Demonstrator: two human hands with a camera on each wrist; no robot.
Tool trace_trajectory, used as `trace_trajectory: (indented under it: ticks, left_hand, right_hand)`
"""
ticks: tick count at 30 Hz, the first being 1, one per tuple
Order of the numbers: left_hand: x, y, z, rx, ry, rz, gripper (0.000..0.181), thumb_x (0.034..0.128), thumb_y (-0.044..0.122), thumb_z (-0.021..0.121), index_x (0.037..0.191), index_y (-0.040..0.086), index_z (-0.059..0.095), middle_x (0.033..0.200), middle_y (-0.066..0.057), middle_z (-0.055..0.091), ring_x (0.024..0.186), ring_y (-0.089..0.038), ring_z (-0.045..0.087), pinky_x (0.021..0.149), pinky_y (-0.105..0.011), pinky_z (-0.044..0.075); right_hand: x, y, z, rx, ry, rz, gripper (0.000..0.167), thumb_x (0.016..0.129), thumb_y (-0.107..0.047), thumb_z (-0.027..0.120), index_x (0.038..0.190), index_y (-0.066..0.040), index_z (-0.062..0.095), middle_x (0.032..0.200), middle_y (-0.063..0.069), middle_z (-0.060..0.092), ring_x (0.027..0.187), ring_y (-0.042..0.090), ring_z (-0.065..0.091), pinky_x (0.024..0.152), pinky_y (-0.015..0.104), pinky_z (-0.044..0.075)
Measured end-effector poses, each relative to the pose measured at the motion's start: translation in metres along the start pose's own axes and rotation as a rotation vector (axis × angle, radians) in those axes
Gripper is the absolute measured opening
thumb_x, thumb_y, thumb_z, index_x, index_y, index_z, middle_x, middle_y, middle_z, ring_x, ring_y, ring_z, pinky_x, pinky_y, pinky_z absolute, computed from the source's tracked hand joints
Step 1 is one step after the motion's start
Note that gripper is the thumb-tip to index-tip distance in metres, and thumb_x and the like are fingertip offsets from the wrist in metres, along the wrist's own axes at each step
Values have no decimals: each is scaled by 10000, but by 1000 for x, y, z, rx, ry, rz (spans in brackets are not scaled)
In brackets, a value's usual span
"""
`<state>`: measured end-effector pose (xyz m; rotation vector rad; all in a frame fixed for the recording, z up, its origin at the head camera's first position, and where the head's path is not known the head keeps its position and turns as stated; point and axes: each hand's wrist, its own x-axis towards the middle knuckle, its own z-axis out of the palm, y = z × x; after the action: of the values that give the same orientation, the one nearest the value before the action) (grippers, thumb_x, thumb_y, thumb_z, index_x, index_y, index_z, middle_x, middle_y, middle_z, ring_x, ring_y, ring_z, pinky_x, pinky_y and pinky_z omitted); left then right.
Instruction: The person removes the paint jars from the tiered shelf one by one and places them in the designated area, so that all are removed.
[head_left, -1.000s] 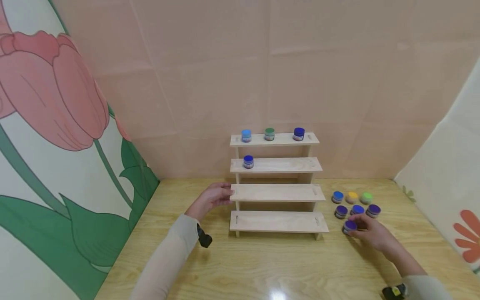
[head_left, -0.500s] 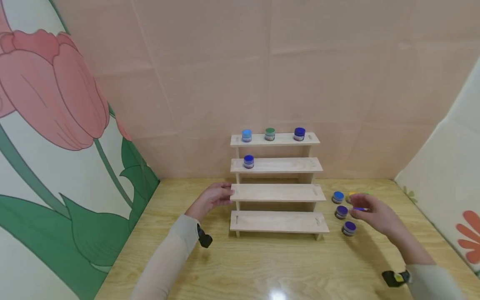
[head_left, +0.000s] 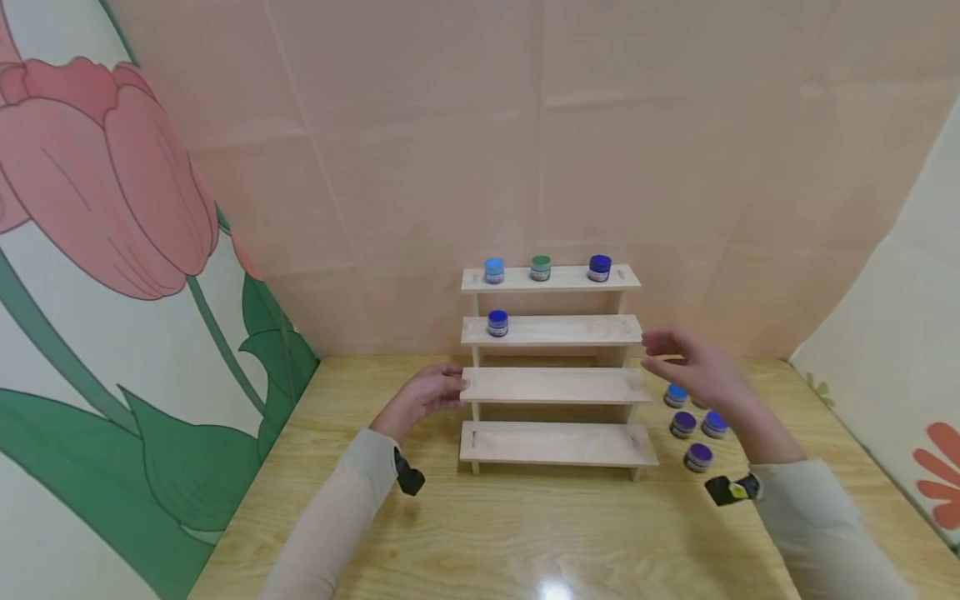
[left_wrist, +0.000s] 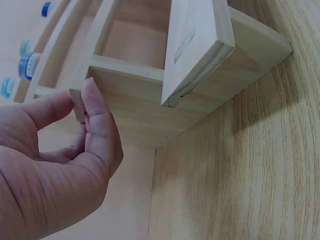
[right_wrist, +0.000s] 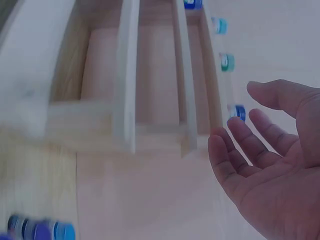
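A stepped wooden display shelf [head_left: 558, 442] stands on the table. My left hand [head_left: 426, 390] pinches the left end of its second-lowest board, thumb and fingers on either side in the left wrist view. My right hand [head_left: 693, 362] hovers at the right end of the stand, holding nothing; thumb and fingers [right_wrist: 240, 145] are apart. On the top board sit a light blue jar [head_left: 493, 271], a green jar [head_left: 540, 268] and a dark blue jar [head_left: 599, 268]. Another blue jar [head_left: 497, 323] sits at the left of the board below.
Right of the stand, several small jars rest on the table [head_left: 525, 533], among them a purple jar [head_left: 698, 457] in front and a blue jar [head_left: 715, 425] behind it. My right forearm hides part of this group. A pinkish backdrop [head_left: 405, 183] rises behind.
My right hand has let go of the front purple jar, passed over the jars behind it, and moved up and left to the stand's right end. My left hand has stayed put.
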<state>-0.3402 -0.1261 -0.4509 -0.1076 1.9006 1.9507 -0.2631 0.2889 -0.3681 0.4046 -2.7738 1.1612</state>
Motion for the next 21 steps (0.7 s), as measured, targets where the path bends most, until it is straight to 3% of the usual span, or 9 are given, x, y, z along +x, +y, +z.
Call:
trace_trajectory:
  ticks: [3, 13, 21]
  left_hand:
    - [0, 0, 0, 1, -4, 4, 515, 961, 20, 647, 1441, -42, 472, 1090, -150, 676, 858, -197, 647, 669, -256, 585]
    - [-1, 1, 0, 16, -3, 9, 522, 961, 20, 645, 1448, -42, 465, 1129, -170, 670, 867, -201, 647, 674, -255, 584]
    - [1, 0, -1, 20, -2, -1, 555, 961, 31, 656, 1472, -27, 449, 1214, -203, 652, 912, -216, 649, 713, -273, 597]
  right_hand:
    - [13, -11, 7, 35, -2, -25, 475, 1023, -297, 622, 1374, 5, 517, 1336, 233, 582, 1227, 417, 560, 1016, 602, 476]
    - [51, -35, 34, 150, -12, -64, 389, 985, -113, 664, 1313, 60, 549, 1315, 265, 592, 1196, 417, 593, 987, 557, 512]
    - [74, -49, 54, 202, -48, -7, 406, 983, -142, 672, 1333, 21, 546, 1341, 250, 581, 1238, 402, 568, 1023, 543, 493]
